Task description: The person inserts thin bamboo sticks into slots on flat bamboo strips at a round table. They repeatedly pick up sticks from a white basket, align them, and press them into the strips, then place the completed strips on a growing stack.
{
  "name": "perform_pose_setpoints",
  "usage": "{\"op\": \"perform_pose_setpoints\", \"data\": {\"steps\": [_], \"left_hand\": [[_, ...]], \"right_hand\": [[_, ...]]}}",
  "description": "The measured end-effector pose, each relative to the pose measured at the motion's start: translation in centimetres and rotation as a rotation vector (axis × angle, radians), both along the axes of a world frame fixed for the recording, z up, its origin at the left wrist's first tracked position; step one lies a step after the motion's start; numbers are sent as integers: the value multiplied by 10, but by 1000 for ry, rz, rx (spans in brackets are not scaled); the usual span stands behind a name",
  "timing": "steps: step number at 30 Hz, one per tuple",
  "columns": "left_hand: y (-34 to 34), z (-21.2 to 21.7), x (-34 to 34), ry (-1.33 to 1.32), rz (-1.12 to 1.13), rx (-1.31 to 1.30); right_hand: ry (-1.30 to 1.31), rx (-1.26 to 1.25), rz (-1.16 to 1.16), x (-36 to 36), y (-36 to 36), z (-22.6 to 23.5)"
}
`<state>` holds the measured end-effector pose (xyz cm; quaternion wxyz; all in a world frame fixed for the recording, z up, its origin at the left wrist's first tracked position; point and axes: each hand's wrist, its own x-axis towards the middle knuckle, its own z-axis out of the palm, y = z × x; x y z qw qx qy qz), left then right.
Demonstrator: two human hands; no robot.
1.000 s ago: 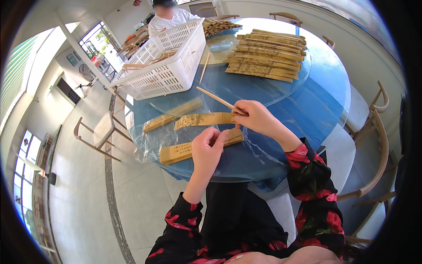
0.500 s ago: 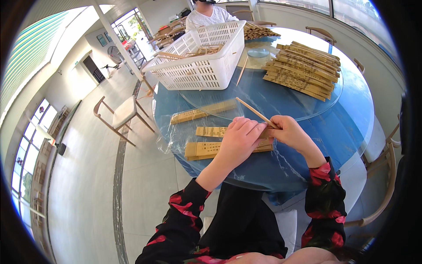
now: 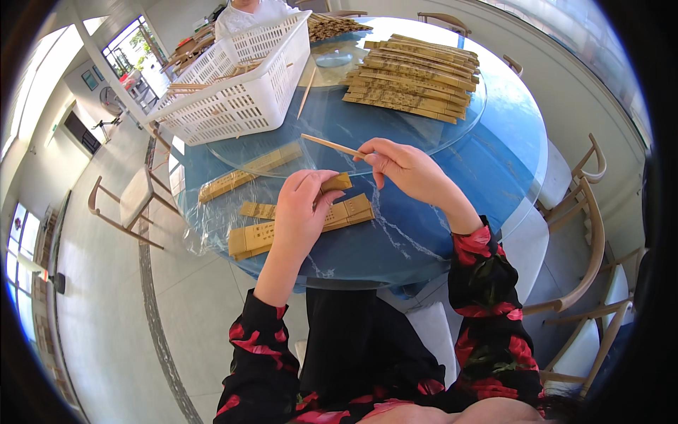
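My left hand (image 3: pixel 304 205) is closed around a gold-brown paper chopstick sleeve (image 3: pixel 340 181), its end showing past the fingers. In my right hand (image 3: pixel 404 169), thumb and fingers pinch wooden chopsticks (image 3: pixel 328 145); whether one or a pair I cannot tell. The chopsticks point left, above the sleeve and apart from it. Under my left hand lies a stack of flat printed sleeves (image 3: pixel 256 241), partly hidden by the wrist. A shorter-looking piece of sleeve (image 3: pixel 256 210) shows just beyond it. Farther off, a sleeve bundle (image 3: pixel 244 177) lies in clear plastic.
A white plastic basket (image 3: pixel 226 112) with loose chopsticks stands at the back left. One pointed stick (image 3: pixel 306 93) lies beside it. A broad pile of sleeves (image 3: pixel 417 78) covers the back of the glass turntable. A person (image 3: pixel 247 20) is across the table; chairs (image 3: pixel 134 194) stand around.
My hands have moved apart. The right hand has drawn the chopsticks away from the left, which now shows a sleeve end. The whole view has shifted, moving the table left in the picture.
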<state>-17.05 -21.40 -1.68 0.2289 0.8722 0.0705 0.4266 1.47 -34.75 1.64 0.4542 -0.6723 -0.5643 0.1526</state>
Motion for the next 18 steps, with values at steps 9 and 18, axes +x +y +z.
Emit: {"op": "perform_pose_setpoints", "data": {"steps": [9, 18], "left_hand": [[9, -2, -2, -116, 57, -7], [6, 1, -1, -119, 55, -18]], "right_hand": [[-178, 36, 77, 32, -26, 19], [-287, -2, 42, 36, -28, 17]]}}
